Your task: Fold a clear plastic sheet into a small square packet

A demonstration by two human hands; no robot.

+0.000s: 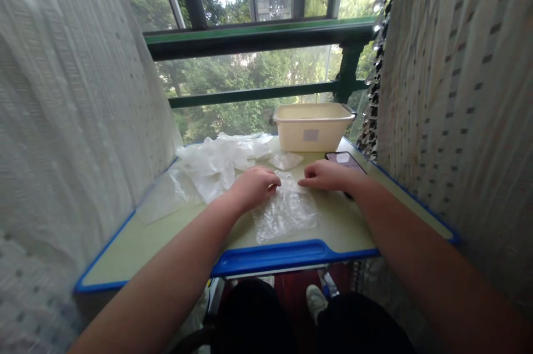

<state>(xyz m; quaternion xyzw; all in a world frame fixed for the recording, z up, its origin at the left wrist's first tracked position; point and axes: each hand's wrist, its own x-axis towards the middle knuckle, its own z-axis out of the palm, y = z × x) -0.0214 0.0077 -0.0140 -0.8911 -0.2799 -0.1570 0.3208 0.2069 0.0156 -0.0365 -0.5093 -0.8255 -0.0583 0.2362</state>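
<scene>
A clear plastic bag [285,212] lies flat on the small green desk [166,232], in front of me. My left hand [255,186] rests knuckles-up on the bag's far left corner, fingers curled and pinching its top edge. My right hand [328,175] pinches the same edge at the far right corner, fingertips pointing left. A loose heap of more clear plastic bags [216,160] lies just beyond my left hand. Another small bag [286,160] lies between the heap and the tub.
A cream plastic tub [313,125] stands at the desk's far edge by the window. A phone [345,161] lies face up just behind my right hand. Curtains hang close on both sides. The desk has a raised blue rim [270,257].
</scene>
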